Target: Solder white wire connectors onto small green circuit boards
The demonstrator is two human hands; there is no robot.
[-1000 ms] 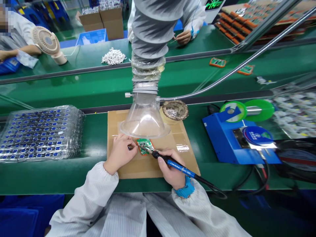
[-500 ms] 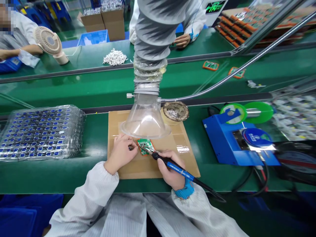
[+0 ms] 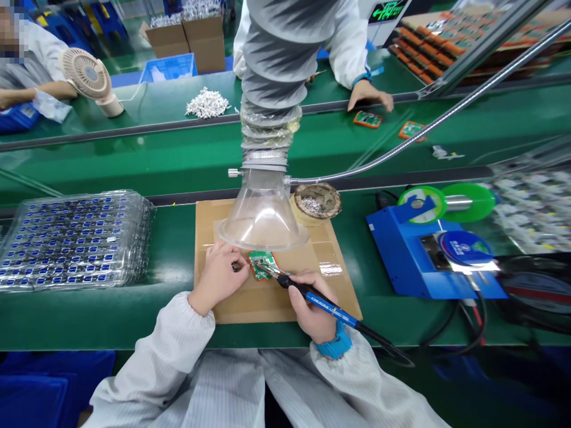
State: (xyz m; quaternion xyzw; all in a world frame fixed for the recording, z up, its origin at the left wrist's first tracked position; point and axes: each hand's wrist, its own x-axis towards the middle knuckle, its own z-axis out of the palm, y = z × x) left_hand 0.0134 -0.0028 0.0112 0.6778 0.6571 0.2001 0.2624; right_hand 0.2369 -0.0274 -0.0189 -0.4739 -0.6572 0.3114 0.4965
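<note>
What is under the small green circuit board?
The small green circuit board lies on a brown cardboard sheet over the green bench. Its underside is hidden; the left hand covers its left edge.

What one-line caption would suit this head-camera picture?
Right hand holds a soldering iron to a small circuit board steadied by the left hand under a clear fume hood.

blister trays (image 3: 75,238) left | blue station (image 3: 428,261) right | fan (image 3: 87,74) far left | clear hood (image 3: 263,214) centre

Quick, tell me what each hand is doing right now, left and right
Left hand: closed, fingertips pinching something small at the edge of the circuit board; what it is cannot be told.
Right hand: closed around the soldering iron.
</note>
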